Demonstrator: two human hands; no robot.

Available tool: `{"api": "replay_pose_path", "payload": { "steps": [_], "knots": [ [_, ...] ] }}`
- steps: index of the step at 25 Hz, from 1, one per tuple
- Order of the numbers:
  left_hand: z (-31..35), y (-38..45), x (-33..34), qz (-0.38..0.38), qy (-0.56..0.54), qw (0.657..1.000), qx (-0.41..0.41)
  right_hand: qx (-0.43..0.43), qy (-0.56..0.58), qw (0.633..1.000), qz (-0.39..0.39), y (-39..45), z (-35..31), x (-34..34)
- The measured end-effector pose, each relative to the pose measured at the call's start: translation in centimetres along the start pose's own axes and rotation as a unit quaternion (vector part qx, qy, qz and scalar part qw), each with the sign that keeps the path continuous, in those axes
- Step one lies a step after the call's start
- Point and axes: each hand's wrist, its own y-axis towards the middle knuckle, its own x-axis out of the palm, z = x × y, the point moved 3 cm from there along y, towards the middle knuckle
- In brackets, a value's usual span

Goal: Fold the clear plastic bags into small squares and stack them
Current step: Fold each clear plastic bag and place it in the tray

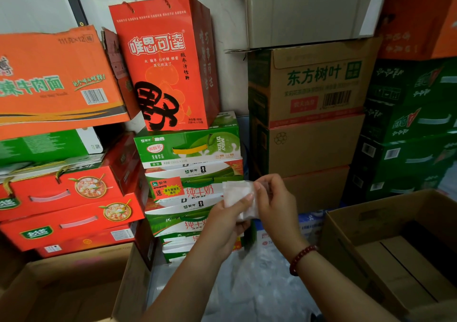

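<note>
A clear plastic bag (238, 194), folded down to a small whitish rectangle, is held up in the air between both hands in front of the stacked milk cartons. My left hand (226, 225) grips its lower left part, thumb lying across the front. My right hand (274, 201) pinches its right edge with curled fingers; a red bead bracelet sits on that wrist. More clear plastic (249, 287) lies loose on the floor below my forearms.
An open cardboard box (346, 235) stands at the lower right and another (74, 284) at the lower left. Stacks of red, green and brown cartons (188, 146) fill the wall behind, close to my hands.
</note>
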Motion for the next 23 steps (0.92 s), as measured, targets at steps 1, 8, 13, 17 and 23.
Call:
{"api": "replay_pose_path", "payload": {
  "steps": [1,8,13,17,23],
  "knots": [
    [0.1,0.0,0.0,0.009,0.001,1.0,0.012,0.0,-0.002,1.0,0.004,-0.1,-0.1,0.1],
    [0.0,0.5,-0.5,0.086,0.044,0.992,0.081,0.011,0.002,0.999,0.03,0.0,-0.1,0.3],
    [0.2,0.8,-1.0,0.144,0.051,0.981,0.121,0.021,-0.002,0.999,0.031,0.0,0.0,0.3],
    [0.5,1.5,-1.5,0.097,0.058,0.991,0.073,0.015,-0.025,1.0,-0.004,0.6,0.2,-0.3],
    [0.6,1.5,-2.8,-0.01,0.172,0.985,-0.007,0.058,-0.004,0.992,-0.114,1.5,0.6,-1.4]
  ]
}}
